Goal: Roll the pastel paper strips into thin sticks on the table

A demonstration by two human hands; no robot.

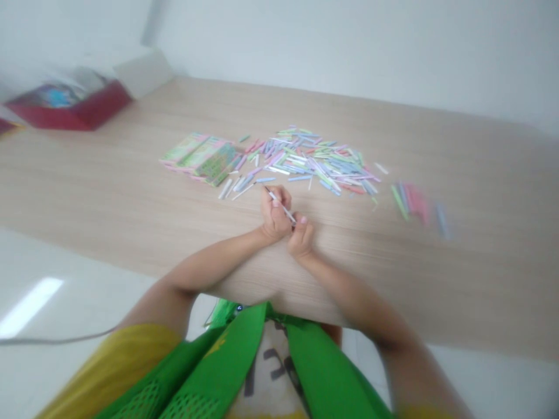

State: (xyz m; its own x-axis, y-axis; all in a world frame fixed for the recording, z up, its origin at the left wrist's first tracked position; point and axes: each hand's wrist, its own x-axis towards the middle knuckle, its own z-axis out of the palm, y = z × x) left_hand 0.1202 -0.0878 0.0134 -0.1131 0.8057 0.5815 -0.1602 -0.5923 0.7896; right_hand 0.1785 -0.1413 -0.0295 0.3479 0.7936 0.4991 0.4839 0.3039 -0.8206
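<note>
Both hands meet near the table's front edge, in the middle of the head view. My left hand (275, 212) is closed around a slim white stick (283, 208) with dark ends, which slants down to the right. At its lower end my right hand (301, 234) pinches the same stick. Its exact kind is too blurred to tell. Just beyond the hands lies a loose, wide pile of pastel chalk-like sticks (314, 160) in pink, green, blue, purple and white. Left of the pile are patterned green and pink boxes (201, 156), side by side.
Everything lies on a light wood table (131, 203). A small group of pink, green and blue sticks (410, 201) lies apart at the right, blurred. At the far left stands an open red box (82, 113) with a white lid and mixed contents. A pale wall (349, 52) rises behind.
</note>
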